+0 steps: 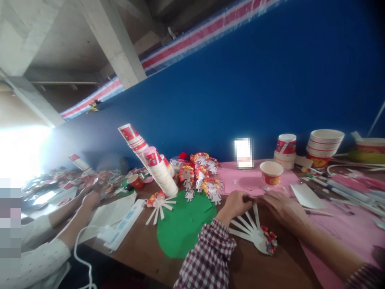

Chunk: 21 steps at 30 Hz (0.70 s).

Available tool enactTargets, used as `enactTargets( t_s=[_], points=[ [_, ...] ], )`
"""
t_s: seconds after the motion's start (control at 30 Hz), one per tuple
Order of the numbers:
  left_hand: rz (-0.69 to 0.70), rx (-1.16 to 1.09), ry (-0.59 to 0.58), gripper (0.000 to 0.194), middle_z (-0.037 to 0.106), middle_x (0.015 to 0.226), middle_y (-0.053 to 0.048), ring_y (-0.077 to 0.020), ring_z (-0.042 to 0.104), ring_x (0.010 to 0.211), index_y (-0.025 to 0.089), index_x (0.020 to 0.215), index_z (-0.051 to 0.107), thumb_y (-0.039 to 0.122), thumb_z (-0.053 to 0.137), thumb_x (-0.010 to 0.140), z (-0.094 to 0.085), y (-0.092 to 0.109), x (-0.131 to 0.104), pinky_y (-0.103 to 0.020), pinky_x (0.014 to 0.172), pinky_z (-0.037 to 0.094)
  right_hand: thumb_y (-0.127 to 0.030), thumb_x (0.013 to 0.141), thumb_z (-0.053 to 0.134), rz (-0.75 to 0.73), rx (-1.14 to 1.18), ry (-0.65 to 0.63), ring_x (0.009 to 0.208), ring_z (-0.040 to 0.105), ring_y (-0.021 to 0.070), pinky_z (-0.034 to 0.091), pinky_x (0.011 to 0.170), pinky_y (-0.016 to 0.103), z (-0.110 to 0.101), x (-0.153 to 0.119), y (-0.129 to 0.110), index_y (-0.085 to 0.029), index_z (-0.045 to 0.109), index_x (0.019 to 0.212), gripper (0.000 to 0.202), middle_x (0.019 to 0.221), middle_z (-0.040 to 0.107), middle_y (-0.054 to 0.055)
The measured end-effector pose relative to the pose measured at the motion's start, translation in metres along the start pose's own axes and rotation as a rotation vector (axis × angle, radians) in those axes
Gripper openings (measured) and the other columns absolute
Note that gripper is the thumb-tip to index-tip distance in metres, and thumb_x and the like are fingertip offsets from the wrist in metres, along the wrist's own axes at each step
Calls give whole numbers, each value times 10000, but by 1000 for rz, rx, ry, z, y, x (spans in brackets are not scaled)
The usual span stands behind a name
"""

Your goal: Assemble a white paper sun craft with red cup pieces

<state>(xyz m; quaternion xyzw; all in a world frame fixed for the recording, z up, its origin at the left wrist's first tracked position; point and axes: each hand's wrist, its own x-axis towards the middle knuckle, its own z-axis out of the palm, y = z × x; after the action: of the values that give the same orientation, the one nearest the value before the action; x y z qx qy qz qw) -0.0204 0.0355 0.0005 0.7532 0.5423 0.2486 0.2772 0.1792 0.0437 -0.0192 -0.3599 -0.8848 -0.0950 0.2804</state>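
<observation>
My left hand (236,206) has its fingers pinched together at the tip of a white strip on the paper piece (256,237). That piece fans out in several strips and carries red and gold decoration at its lower right end. Close by on the right, my right hand (284,208) reaches toward the same spot, its fingers extended and nearly touching my left fingertips. What lies between the two hands is too small to make out. A similar strip fan (161,205) rests left of the green paper circle (183,228).
Behind are stacked paper cups (159,172), paper cutout figures (200,176), a single bowl (271,173) and stacked bowls (325,146). Pink paper (240,176), pens (343,186) and a power strip (126,224) lie on the table. Another person's arms are at the left.
</observation>
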Motion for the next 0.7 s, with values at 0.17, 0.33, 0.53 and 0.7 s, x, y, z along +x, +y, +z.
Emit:
enactTargets(
  t_s=[0.17,0.33,0.53,0.7],
  points=[
    [64,-94,38,278,716,834,-61,-178,634,755,126,913,710,263,524,757,0,-3,2,-240,691,472,-186,922,358,-36,49,-49,837,570,188,444,715,280,-3,2,-4,-177,607,1064,287,929,612,97],
    [88,-182,15,239,716,846,-72,-176,633,749,105,901,702,207,542,756,-3,-5,4,-247,691,477,-173,910,395,35,78,-68,865,560,184,436,752,276,-10,5,-8,-171,628,997,249,942,610,97],
    [47,-282,-8,224,719,875,-77,-187,644,788,101,912,696,210,587,749,-8,-8,6,-267,723,492,-168,910,411,140,96,-57,895,540,181,407,812,283,-15,8,-10,-162,621,1008,232,963,611,86],
    [16,-285,-14,203,722,887,-71,-189,652,801,109,891,695,207,599,741,-8,-12,7,-281,735,504,-202,927,416,130,121,-111,855,525,165,395,794,271,-17,9,-11,-171,624,981,217,927,597,66]
  ],
)
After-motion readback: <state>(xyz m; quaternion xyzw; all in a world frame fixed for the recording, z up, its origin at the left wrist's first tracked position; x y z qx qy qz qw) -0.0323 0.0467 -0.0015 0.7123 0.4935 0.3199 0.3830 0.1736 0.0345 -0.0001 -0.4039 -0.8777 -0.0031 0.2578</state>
